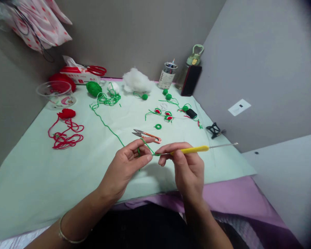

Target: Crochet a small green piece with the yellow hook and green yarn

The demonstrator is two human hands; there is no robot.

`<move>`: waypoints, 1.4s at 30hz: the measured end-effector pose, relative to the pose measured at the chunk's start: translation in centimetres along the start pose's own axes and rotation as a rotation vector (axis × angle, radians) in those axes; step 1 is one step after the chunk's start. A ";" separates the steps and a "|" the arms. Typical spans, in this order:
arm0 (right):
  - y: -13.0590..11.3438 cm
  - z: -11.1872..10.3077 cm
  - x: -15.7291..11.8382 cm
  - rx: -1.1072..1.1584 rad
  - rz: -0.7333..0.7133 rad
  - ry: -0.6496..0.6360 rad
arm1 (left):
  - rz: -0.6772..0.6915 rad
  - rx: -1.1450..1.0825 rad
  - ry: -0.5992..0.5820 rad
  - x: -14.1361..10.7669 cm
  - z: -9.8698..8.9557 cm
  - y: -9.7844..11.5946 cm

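Note:
Green yarn (108,126) runs from a loose tangle to my left hand (131,160), which pinches it and has it looped over the raised index finger. A yellow-handled crochet hook (193,150) lies in the closed fingers of my right hand (185,166). The hook's thin metal tip meets the green yarn between both hands; the stitches there are too small to make out. Just beyond my fingers rest thread snips (147,135) with orange handles. A small green crocheted ring (158,126) lies behind the snips.
Red yarn (67,133) lies at left near a clear plastic tub (54,90). Behind are a green yarn ball (93,89), white stuffing (137,81), a pen cup (167,76) and a phone (191,81). Small red-and-green crocheted pieces (168,116) and a black stand (215,130) sit at right.

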State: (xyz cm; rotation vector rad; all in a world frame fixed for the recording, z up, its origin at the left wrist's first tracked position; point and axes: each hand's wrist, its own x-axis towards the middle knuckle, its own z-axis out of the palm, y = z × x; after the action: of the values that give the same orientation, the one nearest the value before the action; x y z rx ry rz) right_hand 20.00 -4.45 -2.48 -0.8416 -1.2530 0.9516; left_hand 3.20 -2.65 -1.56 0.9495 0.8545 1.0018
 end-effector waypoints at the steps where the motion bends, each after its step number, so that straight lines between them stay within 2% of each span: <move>1: 0.0 0.0 -0.1 -0.029 -0.016 0.003 | 0.010 0.011 0.001 0.0 0.0 0.0; 12: -0.5 0.2 -0.3 -0.215 -0.112 -0.001 | 0.039 0.048 0.005 0.0 -0.2 0.3; 17: -0.8 0.2 -0.5 -0.363 -0.300 -0.093 | 0.064 0.075 0.035 -0.2 -0.1 0.3; 20: -0.6 0.3 -0.8 -0.567 -0.423 -0.121 | 0.075 0.065 0.068 -0.5 0.2 0.4; 22: -0.2 0.4 -1.1 -0.754 -0.521 -0.108 | 0.039 -0.027 0.063 -0.6 0.4 0.5; 24: 0.1 0.4 -1.3 -0.846 -0.599 -0.091 | -0.057 -0.178 0.013 -0.6 0.6 0.5; 25: 0.2 0.4 -1.3 -0.821 -0.598 -0.074 | -0.112 -0.250 -0.016 -0.6 0.6 0.6; 27: 0.2 0.4 -1.2 -0.633 -0.504 -0.010 | -0.189 -0.339 -0.052 -0.5 0.4 0.7; 30: -0.1 0.8 -0.6 -0.253 -0.295 0.092 | -0.159 -0.327 -0.021 -0.3 0.3 1.0; 32: -0.1 1.0 -0.1 -0.112 -0.212 0.098 | -0.117 -0.285 -0.003 -0.3 0.4 1.1; 37: 0.5 1.2 0.4 -0.054 -0.092 0.076 | -0.050 -0.171 0.006 -0.5 0.7 0.7; 42: 0.4 1.0 0.2 -0.040 -0.083 0.055 | -0.011 -0.080 0.008 -0.7 0.0 0.7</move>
State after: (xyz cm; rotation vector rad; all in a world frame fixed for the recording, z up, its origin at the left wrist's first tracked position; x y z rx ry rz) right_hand 18.93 -4.11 -2.66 -0.8350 -1.2532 0.8346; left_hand 2.81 -3.09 -0.81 0.8723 0.8193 1.0233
